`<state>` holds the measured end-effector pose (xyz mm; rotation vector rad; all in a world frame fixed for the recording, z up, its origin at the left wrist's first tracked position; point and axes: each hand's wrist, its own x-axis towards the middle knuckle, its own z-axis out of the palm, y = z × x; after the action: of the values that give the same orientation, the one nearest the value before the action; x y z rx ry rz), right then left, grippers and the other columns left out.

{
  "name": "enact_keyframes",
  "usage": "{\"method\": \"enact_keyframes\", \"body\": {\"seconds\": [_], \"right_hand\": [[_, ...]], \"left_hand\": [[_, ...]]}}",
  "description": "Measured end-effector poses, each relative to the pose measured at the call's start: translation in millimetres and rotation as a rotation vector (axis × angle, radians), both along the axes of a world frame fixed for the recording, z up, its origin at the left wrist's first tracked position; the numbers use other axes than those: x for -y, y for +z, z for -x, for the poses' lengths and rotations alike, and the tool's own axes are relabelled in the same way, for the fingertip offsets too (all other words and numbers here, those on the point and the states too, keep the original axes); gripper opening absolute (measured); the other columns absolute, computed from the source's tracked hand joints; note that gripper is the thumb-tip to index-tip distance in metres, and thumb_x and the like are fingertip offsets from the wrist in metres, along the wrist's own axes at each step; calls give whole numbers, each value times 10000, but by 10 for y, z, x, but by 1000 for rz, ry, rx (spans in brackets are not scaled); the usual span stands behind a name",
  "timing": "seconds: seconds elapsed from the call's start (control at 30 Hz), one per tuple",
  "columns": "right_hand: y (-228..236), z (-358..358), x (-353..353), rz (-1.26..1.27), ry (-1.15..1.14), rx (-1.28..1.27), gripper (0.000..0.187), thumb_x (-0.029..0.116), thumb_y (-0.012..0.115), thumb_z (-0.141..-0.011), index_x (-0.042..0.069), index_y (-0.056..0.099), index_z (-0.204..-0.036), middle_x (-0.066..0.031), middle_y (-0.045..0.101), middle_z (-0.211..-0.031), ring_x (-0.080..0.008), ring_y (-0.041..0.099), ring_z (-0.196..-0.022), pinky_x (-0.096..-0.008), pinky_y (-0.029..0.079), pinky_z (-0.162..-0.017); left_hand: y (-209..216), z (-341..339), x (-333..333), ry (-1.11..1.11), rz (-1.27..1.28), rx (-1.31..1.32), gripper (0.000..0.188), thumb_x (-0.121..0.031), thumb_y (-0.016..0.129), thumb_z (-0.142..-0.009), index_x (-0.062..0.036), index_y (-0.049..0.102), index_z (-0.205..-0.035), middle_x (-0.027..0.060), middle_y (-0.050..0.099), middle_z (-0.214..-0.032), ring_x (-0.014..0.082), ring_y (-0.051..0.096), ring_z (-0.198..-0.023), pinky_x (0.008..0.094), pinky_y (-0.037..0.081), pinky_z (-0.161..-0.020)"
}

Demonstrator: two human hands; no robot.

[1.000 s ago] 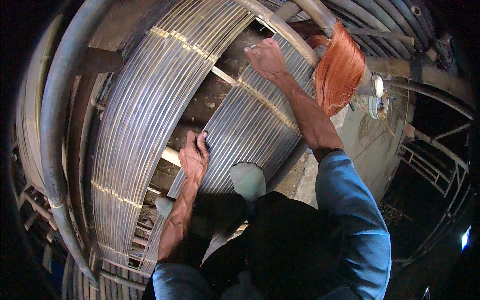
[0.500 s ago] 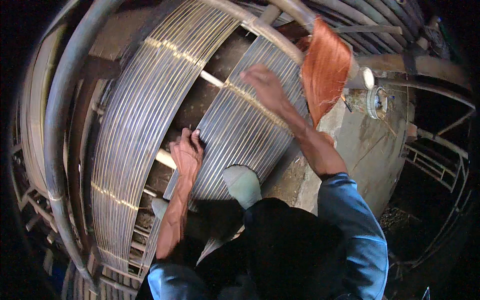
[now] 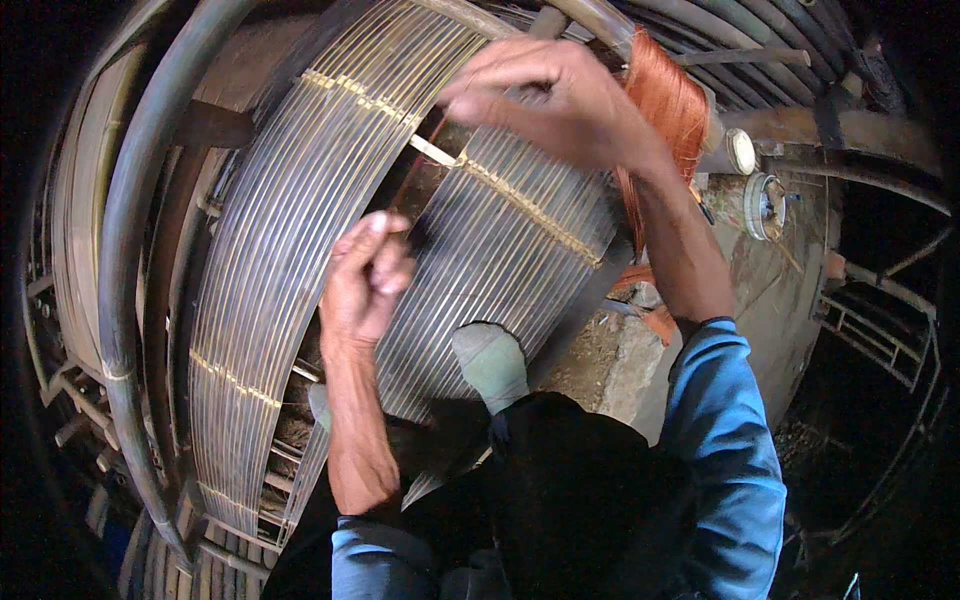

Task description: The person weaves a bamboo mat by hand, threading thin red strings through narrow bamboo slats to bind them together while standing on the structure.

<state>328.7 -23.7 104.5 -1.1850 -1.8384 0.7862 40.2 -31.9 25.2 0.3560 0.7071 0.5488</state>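
A thin reddish-brown strand (image 3: 405, 188) runs taut between my two hands, across the dark gap between two panels of narrow slats. My left hand (image 3: 368, 268) is closed in a pinch on its lower end, over the gap's edge. Blurred by motion, my right hand (image 3: 560, 100) is higher up, its fingertips at the strand's upper end. The right panel (image 3: 480, 270) and the left panel (image 3: 290, 190) are both made of thin dark strips crossed by pale bindings. A bundle of orange-brown fibres (image 3: 665, 100) hangs beside my right wrist, partly behind it.
My socked foot (image 3: 488, 362) rests on the right panel. A pale pole (image 3: 432, 150) crosses the gap beneath the strand. Thick bamboo poles (image 3: 120, 240) curve along the left. A white-rimmed container (image 3: 740, 150) and a round tin (image 3: 766, 206) stand to the right on the floor (image 3: 760, 300).
My right hand has risen and moved up from the right panel's binding. My left hand has lifted slightly off the panel edge, and the strand now shows stretched between them.
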Motion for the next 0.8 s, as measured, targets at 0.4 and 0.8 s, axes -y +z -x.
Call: {"method": "enact_keyframes", "body": {"seconds": [0.4, 0.8], "right_hand": [[-1381, -65, -631, 577, 187, 910, 326, 224, 575, -818, 137, 783, -1053, -152, 750, -1029, -389, 691, -978, -488, 536, -898], [-1875, 101, -572, 659, 73, 946, 303, 244, 571, -820, 82, 783, -964, -200, 663, -1174, -364, 590, -1142, -479, 448, -952]], "left_hand": [[-1356, -347, -229, -461, -1069, -1398, 323, -280, 766, -771, 29, 757, -865, 292, 706, -862, 390, 719, -821, 440, 571, -771], [-1685, -961, -533, -391, -97, -494, 257, -56, 594, -921, 40, 702, -1134, 117, 735, -989, 176, 664, -834, 296, 530, -756]]}}
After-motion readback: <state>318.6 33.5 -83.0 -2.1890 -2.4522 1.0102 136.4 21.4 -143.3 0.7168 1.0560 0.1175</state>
